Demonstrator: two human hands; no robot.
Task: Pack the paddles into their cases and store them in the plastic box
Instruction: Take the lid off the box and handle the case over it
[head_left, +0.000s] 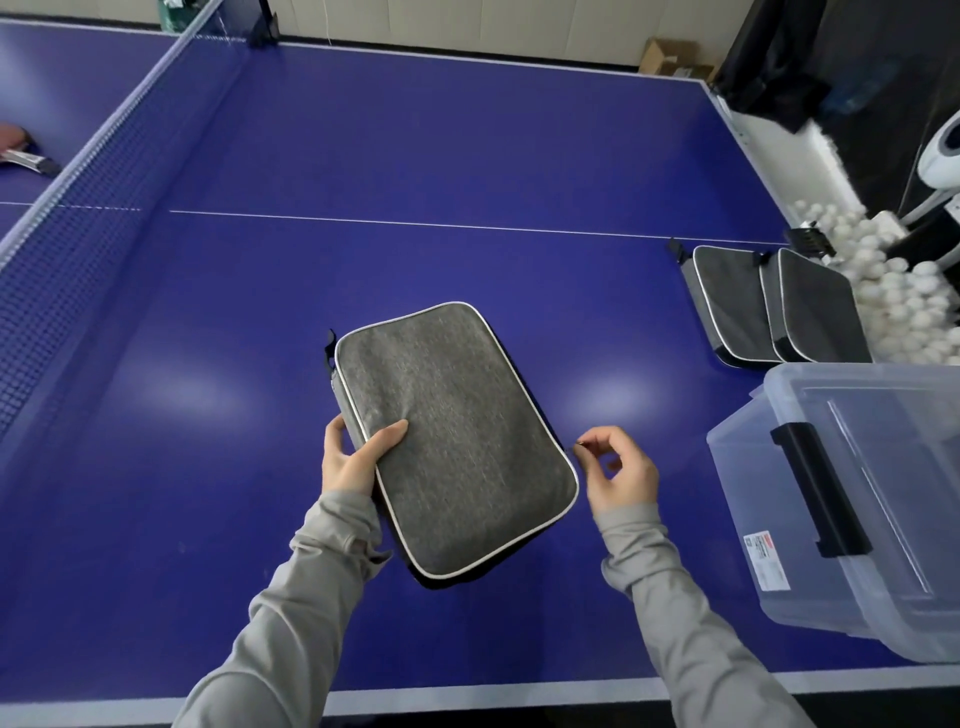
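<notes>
A grey fabric paddle case (457, 436) with white piping lies on the blue table in front of me. My left hand (353, 457) grips its left edge, thumb on top. My right hand (618, 473) is at the case's right edge, with thumb and forefinger pinched on a small dark zipper pull. Two more grey cases (769, 306) lie overlapping at the right side of the table. The clear plastic box (769, 525) with a black latch stands at the near right corner. A red paddle (21, 148) rests beyond the net at far left.
The net (104, 171) runs diagonally across the left. A pile of white balls (893, 280) sits off the table's right edge beside a white machine (940, 150). The table's near edge (467, 696) is just below my forearms.
</notes>
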